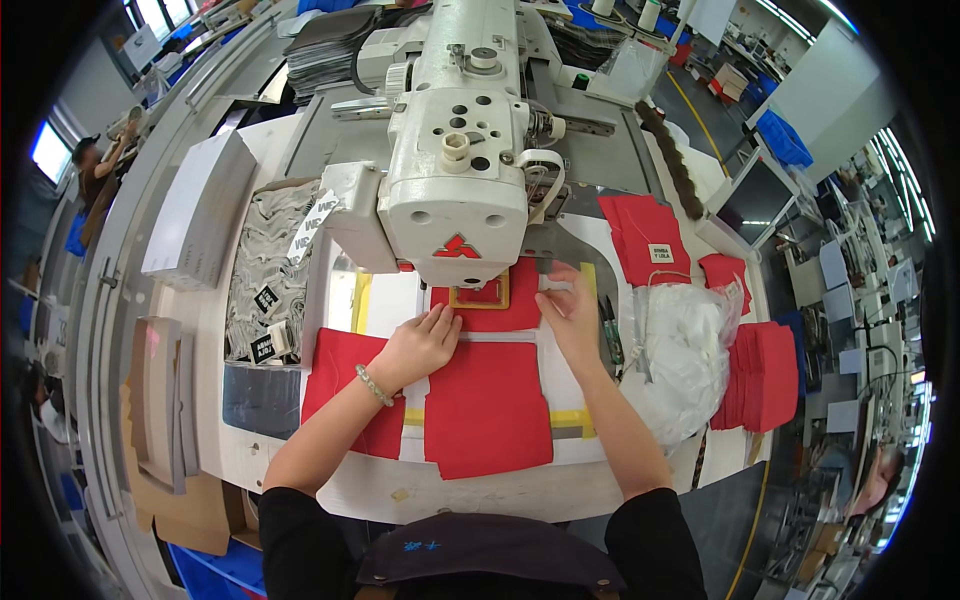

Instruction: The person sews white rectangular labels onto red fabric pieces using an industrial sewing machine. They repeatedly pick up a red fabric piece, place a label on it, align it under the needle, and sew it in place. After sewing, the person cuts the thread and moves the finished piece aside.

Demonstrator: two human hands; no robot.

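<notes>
My left hand point(422, 343) lies flat, fingers spread, on a red fabric piece point(488, 405) in front of the white sewing machine head point(455, 150). A bead bracelet sits on that wrist. My right hand point(572, 315) presses on the white template point(560, 385) beside the red fabric, fingertips close to the machine's needle area. A small red piece with a yellow frame point(483, 293) sits under the machine head. Another red fabric piece point(345, 385) lies to the left under my left forearm.
Stacks of red fabric pieces point(762, 375) and a clear plastic bag point(680, 350) lie on the right. More red pieces point(645, 235) lie behind them. Patterned grey fabric with labels point(265, 280) and grey boards point(195, 210) are on the left. A person point(95, 165) stands far left.
</notes>
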